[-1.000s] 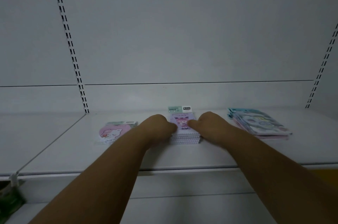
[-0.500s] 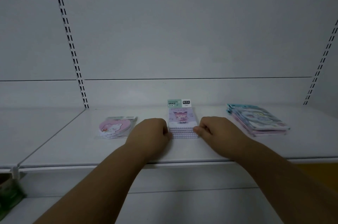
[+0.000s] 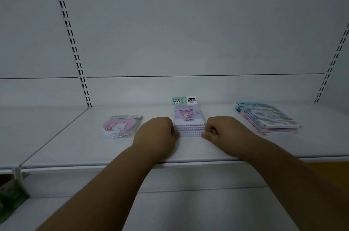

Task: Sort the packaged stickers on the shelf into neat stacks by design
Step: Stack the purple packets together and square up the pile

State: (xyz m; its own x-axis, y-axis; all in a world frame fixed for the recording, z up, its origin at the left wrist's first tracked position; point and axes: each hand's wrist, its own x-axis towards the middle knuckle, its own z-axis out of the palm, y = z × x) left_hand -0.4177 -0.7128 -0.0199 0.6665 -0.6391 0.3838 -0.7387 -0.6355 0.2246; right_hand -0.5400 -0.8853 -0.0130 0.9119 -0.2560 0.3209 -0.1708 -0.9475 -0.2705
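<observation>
A neat stack of purple sticker packs [image 3: 189, 119] with a pink-haired girl on top sits mid-shelf, its green header card at the back. My left hand [image 3: 156, 132] presses the stack's left side and my right hand [image 3: 222, 130] its right side, fingers curled against the lower front corners. To the left lies a small pile of pink heart-shaped bunny packs [image 3: 120, 126]. At the right rests a fanned stack of blue and pink packs [image 3: 268, 118].
The white shelf [image 3: 188, 155] has a front lip under my forearms. Slotted uprights run up the back panel at left [image 3: 69, 36] and right [image 3: 332, 64]. A lower shelf shows below, with a green item [image 3: 9, 198] at far left.
Both hands slid back from on top of the purple stack to its two sides near the front corners, uncovering the top pack. The other piles stayed put.
</observation>
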